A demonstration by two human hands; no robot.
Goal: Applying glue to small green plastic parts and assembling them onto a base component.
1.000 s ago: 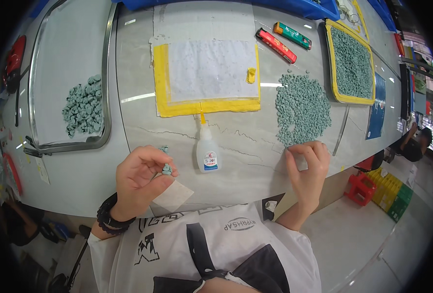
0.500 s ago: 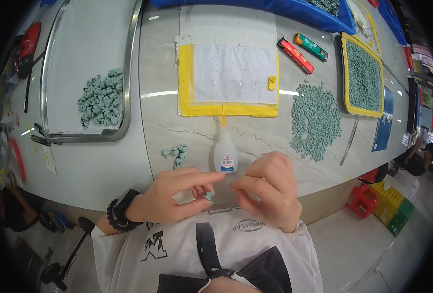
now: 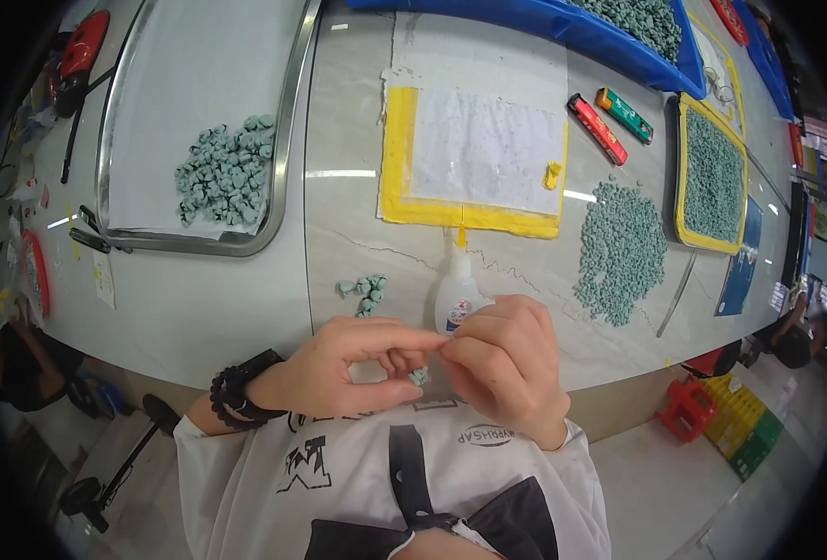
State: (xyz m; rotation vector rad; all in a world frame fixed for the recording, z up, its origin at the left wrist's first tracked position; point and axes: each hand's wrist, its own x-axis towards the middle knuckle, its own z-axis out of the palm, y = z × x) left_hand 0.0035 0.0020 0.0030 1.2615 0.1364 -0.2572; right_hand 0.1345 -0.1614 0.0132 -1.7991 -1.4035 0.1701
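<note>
My left hand is closed on a small green stone-like piece, held low between the fingers and thumb. Its index finger reaches out and meets the fingertips of my right hand. The right fingers are pinched together; whatever they may hold is hidden or too small to make out. Just beyond the hands lies a white squeeze bottle with a yellow tip, partly covered by the right hand. Several larger green pieces lie on the table past the left hand.
At left, a metal tray holds a heap of green pieces. A yellow-edged white board lies ahead. On the right are loose green bits, a yellow-rimmed tray, and red and green lighters. A blue bin stands behind.
My right hand has come in to the left hand, and the fingertips now meet. The left hand keeps its green piece. The whole view has shifted, so the table things appear further right.
</note>
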